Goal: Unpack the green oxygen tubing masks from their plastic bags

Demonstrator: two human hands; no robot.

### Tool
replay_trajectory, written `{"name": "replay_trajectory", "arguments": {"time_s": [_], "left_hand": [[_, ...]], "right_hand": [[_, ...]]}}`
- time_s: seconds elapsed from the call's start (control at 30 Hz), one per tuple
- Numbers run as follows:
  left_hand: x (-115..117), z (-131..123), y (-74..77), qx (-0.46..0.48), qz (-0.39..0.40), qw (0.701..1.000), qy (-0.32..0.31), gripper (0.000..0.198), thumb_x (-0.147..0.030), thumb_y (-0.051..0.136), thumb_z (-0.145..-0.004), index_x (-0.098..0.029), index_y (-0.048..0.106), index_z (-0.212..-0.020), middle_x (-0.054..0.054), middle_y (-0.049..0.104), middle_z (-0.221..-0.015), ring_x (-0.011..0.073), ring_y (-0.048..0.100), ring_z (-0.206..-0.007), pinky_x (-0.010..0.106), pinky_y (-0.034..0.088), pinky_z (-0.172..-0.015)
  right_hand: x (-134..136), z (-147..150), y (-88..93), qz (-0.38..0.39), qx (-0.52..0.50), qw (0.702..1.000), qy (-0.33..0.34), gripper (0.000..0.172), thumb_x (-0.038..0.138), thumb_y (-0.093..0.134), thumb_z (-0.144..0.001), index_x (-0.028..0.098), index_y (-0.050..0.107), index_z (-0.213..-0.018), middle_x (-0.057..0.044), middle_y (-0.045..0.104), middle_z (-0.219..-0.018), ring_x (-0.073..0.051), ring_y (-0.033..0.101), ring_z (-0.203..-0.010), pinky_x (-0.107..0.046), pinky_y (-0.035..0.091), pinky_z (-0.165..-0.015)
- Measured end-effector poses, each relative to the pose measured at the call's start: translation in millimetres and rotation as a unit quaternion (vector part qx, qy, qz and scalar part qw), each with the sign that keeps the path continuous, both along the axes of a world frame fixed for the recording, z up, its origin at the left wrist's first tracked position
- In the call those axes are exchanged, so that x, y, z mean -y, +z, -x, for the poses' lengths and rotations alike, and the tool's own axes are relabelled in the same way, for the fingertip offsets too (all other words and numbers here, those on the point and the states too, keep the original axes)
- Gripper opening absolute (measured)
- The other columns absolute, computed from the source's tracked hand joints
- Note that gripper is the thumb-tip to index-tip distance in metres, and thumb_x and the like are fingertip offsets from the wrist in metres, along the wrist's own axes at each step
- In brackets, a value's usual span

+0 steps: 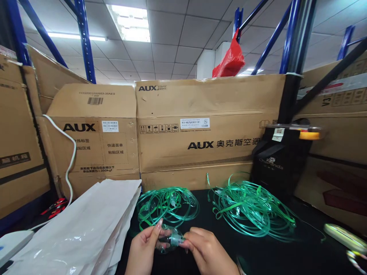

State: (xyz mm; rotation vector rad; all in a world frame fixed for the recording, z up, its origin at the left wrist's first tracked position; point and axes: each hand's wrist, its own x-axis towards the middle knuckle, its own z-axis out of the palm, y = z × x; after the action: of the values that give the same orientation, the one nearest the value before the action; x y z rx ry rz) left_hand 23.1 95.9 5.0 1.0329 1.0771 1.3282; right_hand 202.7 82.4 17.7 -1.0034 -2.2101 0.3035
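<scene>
At the near middle of the black table, my left hand (144,246) grips the clear rim of an oxygen mask (166,244) between thumb and fingers. My right hand (208,248) pinches the pale green connector (176,239) on the mask's right side; its fingertips hide what joins there. Just beyond the hands lies a coil of green tubing (160,208) with clear fittings among its loops. Farther right spreads a bigger tangle of green tubing (252,214), with flat green straps and clear pieces in it.
White plastic bags (83,221) are stacked at left, beside a white power strip (14,244) and its cord. Cardboard boxes (209,99) wall the back. A black bag (272,160) stands at right rear. A blurred yellow-green item (346,238) lies at the right edge.
</scene>
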Motion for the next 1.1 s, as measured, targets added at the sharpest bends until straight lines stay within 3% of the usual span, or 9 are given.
{"name": "replay_trajectory", "arguments": {"time_s": [0.17, 0.33, 0.47, 0.57, 0.67, 0.77, 0.83, 0.97, 1.1], "left_hand": [[-2.8, 2.0, -7.6, -0.003, 0.006, 1.000, 0.000, 0.043, -0.050, 0.071, -0.055, -0.012, 0.073, -0.075, 0.007, 0.073, -0.064, 0.0213, 0.063, -0.059, 0.030, 0.050, -0.057], [-0.7, 0.4, -3.9, -0.027, -0.048, 0.998, -0.002, 0.035, -0.047, 0.067, -0.062, -0.014, 0.071, -0.072, 0.005, 0.071, -0.066, 0.0187, 0.059, -0.059, 0.027, 0.047, -0.057], [4.8, -1.4, 1.6, -0.082, -0.124, 0.989, 0.004, 0.033, -0.047, 0.057, -0.073, -0.016, 0.069, -0.070, 0.002, 0.069, -0.068, 0.0163, 0.057, -0.060, 0.024, 0.045, -0.062], [6.8, -0.4, 0.2, -0.115, -0.137, 0.984, 0.012, 0.031, -0.045, 0.057, -0.074, -0.017, 0.069, -0.079, 0.001, 0.067, -0.069, 0.0177, 0.058, -0.067, 0.024, 0.045, -0.065], [6.0, 1.0, -0.5, -0.096, -0.100, 0.990, 0.014, 0.033, -0.048, 0.060, -0.070, -0.017, 0.068, -0.075, 0.001, 0.067, -0.069, 0.0191, 0.060, -0.068, 0.026, 0.048, -0.064], [4.4, 1.3, 2.1, -0.056, -0.049, 0.997, -0.011, 0.035, -0.051, 0.064, -0.064, -0.016, 0.066, -0.063, 0.003, 0.069, -0.068, 0.0198, 0.061, -0.067, 0.026, 0.049, -0.060], [3.4, 0.7, 2.3, -0.043, -0.018, 0.998, -0.033, 0.038, -0.053, 0.066, -0.060, -0.016, 0.064, -0.058, 0.003, 0.069, -0.062, 0.0183, 0.060, -0.060, 0.026, 0.049, -0.057], [1.7, -1.3, -8.6, -0.076, -0.017, 0.996, -0.040, 0.042, -0.057, 0.064, -0.059, -0.016, 0.058, -0.052, 0.000, 0.063, -0.051, 0.0134, 0.052, -0.046, 0.024, 0.045, -0.048], [-0.7, -1.5, -20.2, -0.166, -0.049, 0.985, -0.027, 0.043, -0.058, 0.053, -0.068, -0.017, 0.055, -0.054, -0.002, 0.057, -0.049, 0.0135, 0.051, -0.043, 0.024, 0.041, -0.046]], "right_hand": [[4.3, 1.9, -5.5, -0.106, 0.065, 0.992, -0.006, 0.030, 0.018, 0.030, -0.089, 0.016, 0.056, -0.075, -0.005, 0.053, -0.068, -0.016, 0.044, -0.062, -0.025, 0.033, -0.056], [-1.3, 1.5, 3.6, 0.144, -0.088, 0.984, 0.051, 0.033, 0.033, 0.043, -0.087, 0.015, 0.058, -0.063, 0.001, 0.045, -0.057, -0.010, 0.040, -0.055, -0.022, 0.031, -0.053], [-13.5, -6.5, 4.9, 0.524, -0.267, 0.796, 0.144, 0.034, 0.043, 0.055, -0.079, 0.014, 0.057, -0.062, 0.010, 0.022, -0.042, -0.005, 0.012, -0.038, -0.019, 0.012, -0.038], [-17.7, -10.0, 3.6, 0.611, -0.316, 0.703, 0.179, 0.031, 0.041, 0.062, -0.074, 0.012, 0.056, -0.063, 0.012, 0.021, -0.041, -0.003, 0.008, -0.037, -0.019, 0.007, -0.038], [-13.8, -8.5, 6.6, 0.504, -0.291, 0.801, 0.143, 0.040, 0.048, 0.056, -0.077, 0.011, 0.059, -0.061, 0.011, 0.022, -0.040, -0.003, 0.012, -0.035, -0.020, 0.011, -0.037], [-6.4, -6.3, 11.8, 0.272, -0.168, 0.943, 0.095, 0.042, 0.046, 0.048, -0.084, 0.013, 0.061, -0.061, 0.005, 0.039, -0.046, -0.006, 0.034, -0.042, -0.021, 0.025, -0.044], [-2.8, -6.3, 13.2, 0.115, -0.048, 0.989, 0.087, 0.039, 0.036, 0.041, -0.088, 0.014, 0.061, -0.063, 0.001, 0.048, -0.056, -0.010, 0.044, -0.055, -0.022, 0.030, -0.052], [-1.5, -8.6, 11.1, -0.022, 0.163, 0.981, 0.107, 0.030, 0.026, 0.040, -0.089, 0.016, 0.058, -0.067, 0.000, 0.053, -0.059, -0.011, 0.045, -0.055, -0.023, 0.030, -0.054], [-2.9, -10.0, 13.4, 0.049, 0.187, 0.968, 0.157, 0.027, 0.028, 0.048, -0.087, 0.016, 0.062, -0.067, 0.001, 0.054, -0.059, -0.010, 0.047, -0.055, -0.019, 0.033, -0.053]]}}
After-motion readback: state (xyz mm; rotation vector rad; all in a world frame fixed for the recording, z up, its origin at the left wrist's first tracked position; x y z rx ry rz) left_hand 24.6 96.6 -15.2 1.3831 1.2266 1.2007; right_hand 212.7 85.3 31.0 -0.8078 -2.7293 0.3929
